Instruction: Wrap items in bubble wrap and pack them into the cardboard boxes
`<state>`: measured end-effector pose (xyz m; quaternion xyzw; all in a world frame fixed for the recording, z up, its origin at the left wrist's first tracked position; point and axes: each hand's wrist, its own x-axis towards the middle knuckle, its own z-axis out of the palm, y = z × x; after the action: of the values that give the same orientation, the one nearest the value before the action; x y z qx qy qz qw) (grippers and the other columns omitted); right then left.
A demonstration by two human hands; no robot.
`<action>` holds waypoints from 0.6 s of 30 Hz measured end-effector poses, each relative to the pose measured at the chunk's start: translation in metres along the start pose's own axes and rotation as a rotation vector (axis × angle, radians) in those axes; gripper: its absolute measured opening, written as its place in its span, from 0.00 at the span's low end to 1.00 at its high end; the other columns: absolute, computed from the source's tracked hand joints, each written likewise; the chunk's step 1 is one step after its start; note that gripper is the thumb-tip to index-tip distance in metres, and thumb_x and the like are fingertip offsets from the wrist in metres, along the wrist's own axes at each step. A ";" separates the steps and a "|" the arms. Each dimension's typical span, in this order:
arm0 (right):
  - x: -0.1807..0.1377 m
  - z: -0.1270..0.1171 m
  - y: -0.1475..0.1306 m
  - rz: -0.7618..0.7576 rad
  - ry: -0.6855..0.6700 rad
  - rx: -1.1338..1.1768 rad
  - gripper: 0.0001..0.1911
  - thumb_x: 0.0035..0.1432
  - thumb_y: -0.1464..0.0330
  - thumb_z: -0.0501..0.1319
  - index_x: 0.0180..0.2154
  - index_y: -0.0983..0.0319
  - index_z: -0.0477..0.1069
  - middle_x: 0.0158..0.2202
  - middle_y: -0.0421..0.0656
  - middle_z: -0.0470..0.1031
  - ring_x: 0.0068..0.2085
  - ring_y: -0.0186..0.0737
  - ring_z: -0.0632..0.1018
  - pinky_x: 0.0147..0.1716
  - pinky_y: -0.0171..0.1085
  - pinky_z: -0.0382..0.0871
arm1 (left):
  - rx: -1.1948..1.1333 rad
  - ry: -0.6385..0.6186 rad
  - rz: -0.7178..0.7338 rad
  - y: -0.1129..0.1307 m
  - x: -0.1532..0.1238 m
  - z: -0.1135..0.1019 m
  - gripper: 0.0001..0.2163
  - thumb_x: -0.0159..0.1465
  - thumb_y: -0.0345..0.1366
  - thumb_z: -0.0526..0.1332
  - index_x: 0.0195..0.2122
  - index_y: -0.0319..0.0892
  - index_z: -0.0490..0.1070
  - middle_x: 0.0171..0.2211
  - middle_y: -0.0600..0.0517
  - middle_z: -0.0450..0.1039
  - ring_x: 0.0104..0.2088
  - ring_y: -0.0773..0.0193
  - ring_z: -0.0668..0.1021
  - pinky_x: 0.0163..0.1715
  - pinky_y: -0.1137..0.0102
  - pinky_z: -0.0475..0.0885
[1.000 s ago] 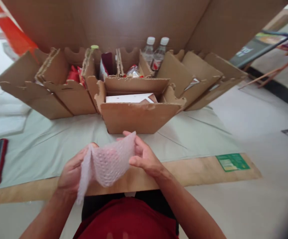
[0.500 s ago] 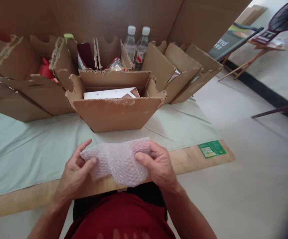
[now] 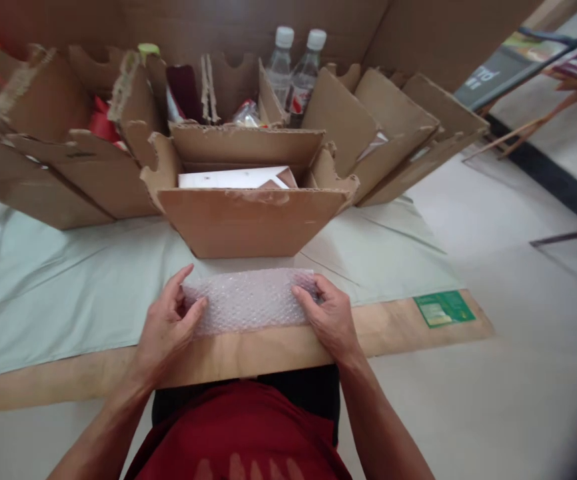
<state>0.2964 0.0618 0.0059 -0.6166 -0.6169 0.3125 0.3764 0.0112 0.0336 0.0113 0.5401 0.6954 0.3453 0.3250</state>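
A strip of pale bubble wrap [image 3: 249, 300] lies stretched flat near the front edge of the wooden table [image 3: 268, 352]. My left hand [image 3: 168, 330] pinches its left end between thumb and fingers. My right hand [image 3: 329, 319] pinches the right end the same way. Just behind the bubble wrap stands an open cardboard box [image 3: 253, 217] with a white flat item [image 3: 233, 179] inside it.
More open cardboard boxes [image 3: 68, 180] stand in a row behind, holding red packets [image 3: 99, 125], a dark item and two clear water bottles [image 3: 293, 67]. A pale green sheet [image 3: 68, 293] covers the table. A green label [image 3: 443, 308] lies at the right corner.
The bubble wrap was held up crumpled in the air; both hands have lowered it and spread it flat on the table's front edge.
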 end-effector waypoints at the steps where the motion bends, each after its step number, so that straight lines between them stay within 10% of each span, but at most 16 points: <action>1: 0.001 0.001 0.001 -0.014 0.005 -0.031 0.12 0.64 0.59 0.62 0.34 0.60 0.76 0.27 0.37 0.73 0.29 0.35 0.71 0.31 0.34 0.65 | 0.000 -0.006 0.008 0.000 0.001 0.000 0.32 0.65 0.46 0.62 0.69 0.40 0.65 0.24 0.62 0.60 0.23 0.68 0.65 0.26 0.71 0.62; 11: 0.007 0.003 -0.006 -0.050 0.030 -0.159 0.14 0.63 0.57 0.63 0.33 0.60 0.77 0.25 0.37 0.73 0.27 0.36 0.72 0.29 0.33 0.68 | -0.223 -0.059 -0.080 0.000 0.005 -0.009 0.33 0.63 0.43 0.65 0.68 0.38 0.64 0.26 0.61 0.59 0.26 0.67 0.65 0.30 0.69 0.63; 18: -0.013 0.049 -0.051 -0.331 -0.092 0.009 0.06 0.65 0.65 0.65 0.39 0.58 0.80 0.31 0.41 0.83 0.31 0.40 0.82 0.34 0.35 0.77 | -0.683 -0.373 -0.304 0.006 -0.004 -0.013 0.40 0.51 0.51 0.76 0.62 0.40 0.69 0.35 0.53 0.75 0.36 0.63 0.77 0.39 0.68 0.72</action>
<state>0.2275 0.0508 0.0227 -0.4899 -0.7251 0.2768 0.3970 0.0046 0.0287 0.0238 0.3456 0.5420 0.4004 0.6530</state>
